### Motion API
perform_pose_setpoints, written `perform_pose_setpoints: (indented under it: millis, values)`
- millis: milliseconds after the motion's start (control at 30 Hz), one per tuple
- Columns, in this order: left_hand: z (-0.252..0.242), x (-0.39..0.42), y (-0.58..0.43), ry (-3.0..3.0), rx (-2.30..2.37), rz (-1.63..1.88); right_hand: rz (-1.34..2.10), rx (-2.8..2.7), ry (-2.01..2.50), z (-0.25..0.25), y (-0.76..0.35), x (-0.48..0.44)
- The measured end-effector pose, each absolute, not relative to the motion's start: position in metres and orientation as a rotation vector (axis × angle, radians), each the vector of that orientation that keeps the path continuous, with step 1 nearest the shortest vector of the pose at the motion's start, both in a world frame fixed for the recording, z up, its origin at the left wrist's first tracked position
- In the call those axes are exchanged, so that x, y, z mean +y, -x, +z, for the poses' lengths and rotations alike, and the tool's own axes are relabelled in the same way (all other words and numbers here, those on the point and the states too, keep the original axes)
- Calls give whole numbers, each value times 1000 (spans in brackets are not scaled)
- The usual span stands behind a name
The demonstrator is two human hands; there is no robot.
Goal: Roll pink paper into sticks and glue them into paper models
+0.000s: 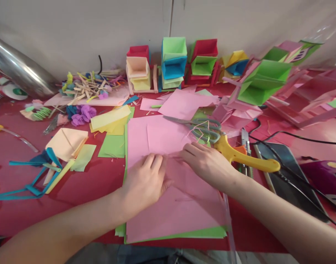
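A smaller piece of pink paper [168, 137] lies on a stack topped by a large pink sheet [173, 216], with green paper showing at the edges. My left hand [145, 179] has its fingers bent together on the near edge of the smaller piece. At that edge's right end, the closed fingers of my right hand [206, 165] press on the same paper. The fingertips are partly hidden, and the near edge seems folded up between them. Grey-handled scissors [203, 126] lie just beyond my right hand, beside a yellow-handled glue gun [247, 157].
Several colored paper boxes on stands [173, 66] line the wall. Craft sticks [87, 86] and purple paper flowers [83, 114] sit to the left, near blue strips [41, 179]. A utility knife [245, 141], phone [289, 176] and black cables lie right.
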State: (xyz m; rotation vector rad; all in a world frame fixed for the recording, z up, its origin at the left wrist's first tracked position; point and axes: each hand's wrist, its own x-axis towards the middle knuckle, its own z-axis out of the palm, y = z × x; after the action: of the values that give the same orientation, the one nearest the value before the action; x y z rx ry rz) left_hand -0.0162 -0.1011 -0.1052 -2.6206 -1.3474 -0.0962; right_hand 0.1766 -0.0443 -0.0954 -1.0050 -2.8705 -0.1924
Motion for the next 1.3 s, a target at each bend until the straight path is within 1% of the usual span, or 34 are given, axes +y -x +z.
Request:
perform_pose_setpoints:
  millis: [167, 300, 367, 567, 633, 700, 800, 867, 967, 1033, 1133, 1300]
  values:
    - [-106, -100, 14, 2628, -1411, -84, -243, -2892, 900, -95, -177, -39]
    - [-105, -99, 18, 2681, -1416, -159, -236, -2922, 900, -89, -174, -53]
    - [-104, -98, 23, 2740, -1405, -222, -145, -2918, 992, -88, -169, -66]
    - [-105, -96, 35, 2832, -1359, -557, 268, -2768, 1356, -97, -140, -103]
    - [-107, -97, 37, 2831, -1370, -611, 407, -2689, 1463, -100, -132, -109]
    - [-108, -99, 37, 2832, -1420, -611, 509, -2628, 1475, -101, -130, -111]
    - [-110, -101, 36, 2812, -1493, -563, 562, -2571, 1333, -95, -146, -109]
    - [-111, -102, 36, 2782, -1511, -553, 457, -2493, 1303, -86, -170, -102]
    - [-114, -103, 34, 2748, -1508, -581, -2, -2401, 1469, -72, -221, -88]
    - [-115, -103, 33, 2713, -1484, -612, -212, -2439, 1630, -67, -253, -78]
    - [-117, -103, 31, 2660, -1429, -663, -285, -2589, 1729, -68, -278, -69]
    - [-119, -101, 30, 2655, -1353, -672, -384, -2738, 1753, -75, -265, -61]
